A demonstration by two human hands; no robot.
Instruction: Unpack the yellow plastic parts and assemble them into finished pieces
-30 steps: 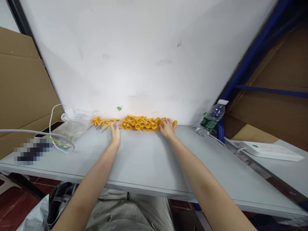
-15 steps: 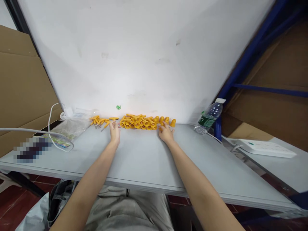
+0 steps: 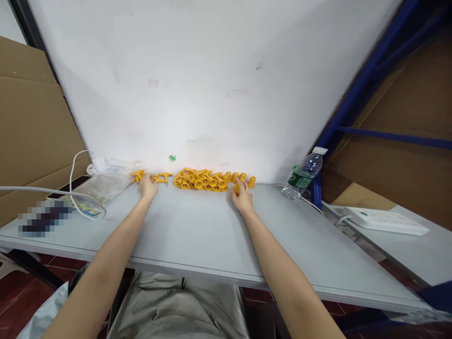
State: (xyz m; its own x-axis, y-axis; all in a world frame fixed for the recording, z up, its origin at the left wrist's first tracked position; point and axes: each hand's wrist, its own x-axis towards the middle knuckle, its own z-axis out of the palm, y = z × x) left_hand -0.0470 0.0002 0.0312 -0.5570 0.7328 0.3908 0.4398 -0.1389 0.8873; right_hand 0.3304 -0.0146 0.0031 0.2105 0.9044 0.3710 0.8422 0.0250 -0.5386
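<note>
My left hand (image 3: 149,186) reaches in among loose T-handled yellow corkscrews (image 3: 137,175), its fingers slightly apart and partly hiding some of them. Just right of it lies another yellow corkscrew (image 3: 165,175) with its metal spiral showing. My right hand (image 3: 243,198) is closed around a yellow bell-shaped cap (image 3: 236,188), thumb on the left side. Behind its fingers stand several more yellow caps (image 3: 252,181) in a row along the wall. Between the hands is a stacked pile of yellow corkscrews in their caps (image 3: 199,180), open bell ends facing me.
A clear plastic bag (image 3: 106,186), a phone (image 3: 67,188) and a white cable (image 3: 72,172) lie at the left of the grey table (image 3: 197,235). A water bottle (image 3: 305,173) leans at the right, near a white power strip (image 3: 386,220). A white panel (image 3: 212,94) rises behind.
My left hand has moved left from beside the pile to the loose corkscrews. My right hand stays by the caps. The view has shifted slightly.
</note>
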